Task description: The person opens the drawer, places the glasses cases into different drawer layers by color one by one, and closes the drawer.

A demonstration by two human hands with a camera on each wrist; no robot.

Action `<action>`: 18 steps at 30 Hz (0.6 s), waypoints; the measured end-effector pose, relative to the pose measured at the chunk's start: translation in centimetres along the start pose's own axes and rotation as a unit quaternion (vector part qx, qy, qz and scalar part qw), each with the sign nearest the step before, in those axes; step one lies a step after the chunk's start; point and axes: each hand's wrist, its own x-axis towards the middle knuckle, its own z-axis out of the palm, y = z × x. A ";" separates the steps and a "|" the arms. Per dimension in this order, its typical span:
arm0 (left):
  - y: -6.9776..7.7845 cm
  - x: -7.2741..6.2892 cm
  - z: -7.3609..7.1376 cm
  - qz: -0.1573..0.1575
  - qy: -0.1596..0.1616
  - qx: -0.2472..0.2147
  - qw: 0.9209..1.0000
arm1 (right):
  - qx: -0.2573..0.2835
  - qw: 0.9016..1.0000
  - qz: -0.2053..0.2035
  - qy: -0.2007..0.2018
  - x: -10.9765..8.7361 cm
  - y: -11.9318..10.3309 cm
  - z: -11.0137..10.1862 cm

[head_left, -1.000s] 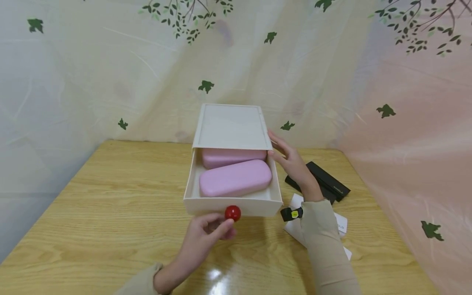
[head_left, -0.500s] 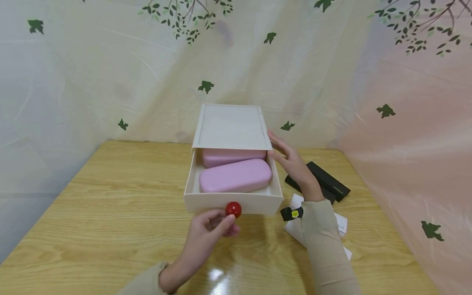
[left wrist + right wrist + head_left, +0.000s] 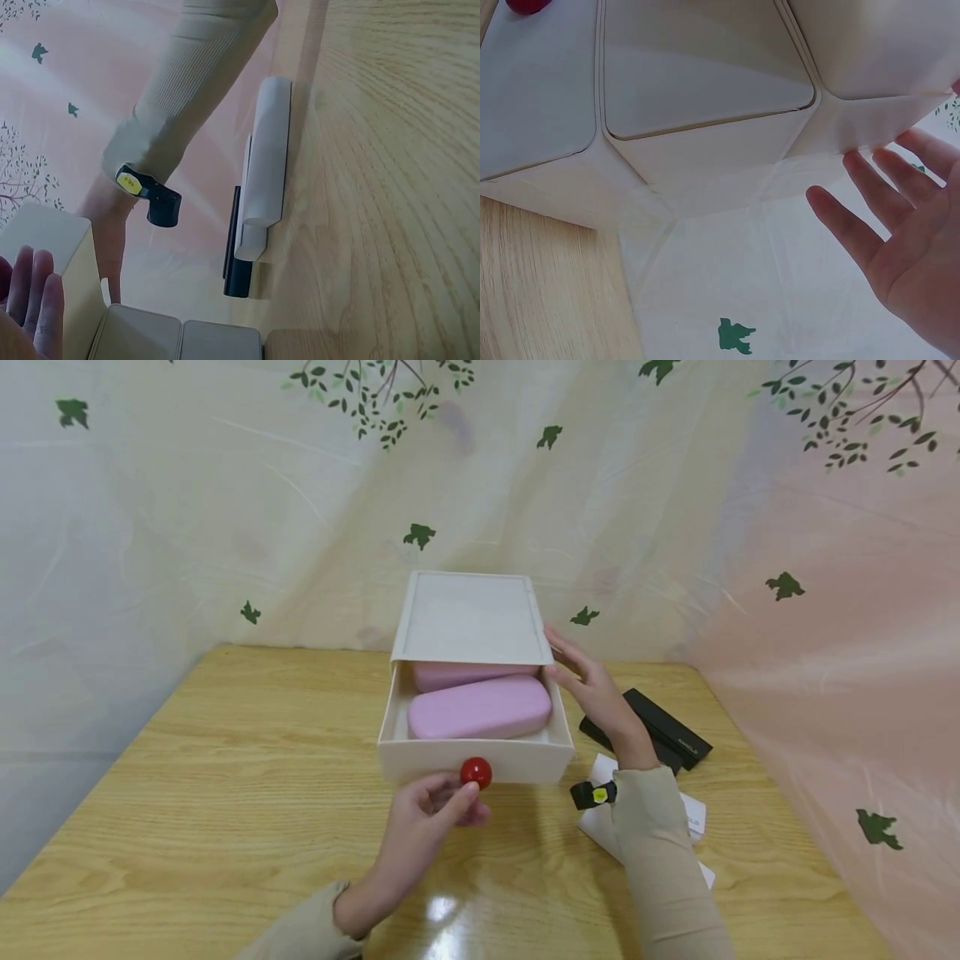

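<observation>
A white drawer cabinet stands mid-table, its top drawer pulled part way out. Inside lie two pink, rounded oblong cases, the rear one partly hidden under the cabinet top. My left hand pinches the round red knob on the drawer front between thumb and fingers. Against the cabinet's right side, near its top front corner, rests my right hand with fingers extended. In the right wrist view, the fingers spread along the cabinet wall and grip nothing.
Right of the cabinet lie black oblong cases and white ones, partly covered by the right forearm. Lower drawers sit beneath the pulled-out one. A printed leaf-pattern curtain hangs behind the wooden table.
The drawer has slid a little further into the cabinet, its pink cases moving back with it. My left hand has moved forward on the knob; the right hand stays in place.
</observation>
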 end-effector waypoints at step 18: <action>-0.6 3.5 0.0 0.024 0.048 0.008 0.999 | 0.014 1.000 -0.005 -0.006 0.0 -0.1 0.1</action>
